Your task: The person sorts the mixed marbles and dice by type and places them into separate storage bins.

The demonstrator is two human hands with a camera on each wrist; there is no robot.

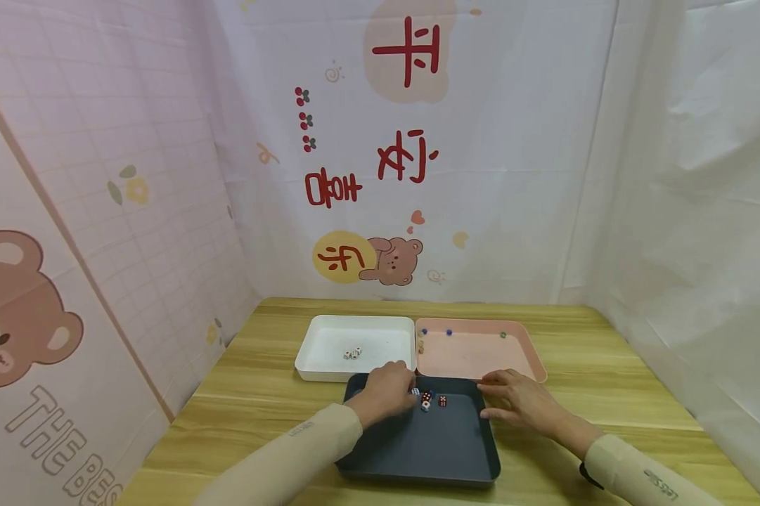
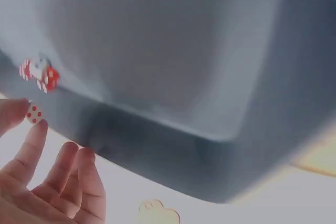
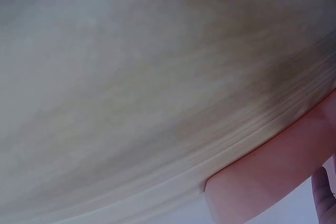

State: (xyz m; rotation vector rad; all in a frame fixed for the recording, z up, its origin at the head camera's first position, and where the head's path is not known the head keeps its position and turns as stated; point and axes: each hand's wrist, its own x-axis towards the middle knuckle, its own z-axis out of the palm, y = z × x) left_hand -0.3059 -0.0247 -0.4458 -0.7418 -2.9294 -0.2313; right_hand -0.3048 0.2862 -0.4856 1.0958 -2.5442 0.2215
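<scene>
My left hand is over the far left part of a dark grey tray. Between thumb and forefinger it pinches a white die with red dots; the other fingers curl loosely. Beside that hand, near the tray's far wall, lies a small group of dice: a red die a little apart, a white die and others close together. At the tray's right rim rests my right hand, fingers extended and relaxed, holding nothing. Most of it falls outside the right wrist view, where only fingers show.
Behind the dark tray stand a white tray with several white dice and, to its right, a pink tray with several small blue, green and pale dice along its left and far sides. Printed cloth hangs around the wooden table.
</scene>
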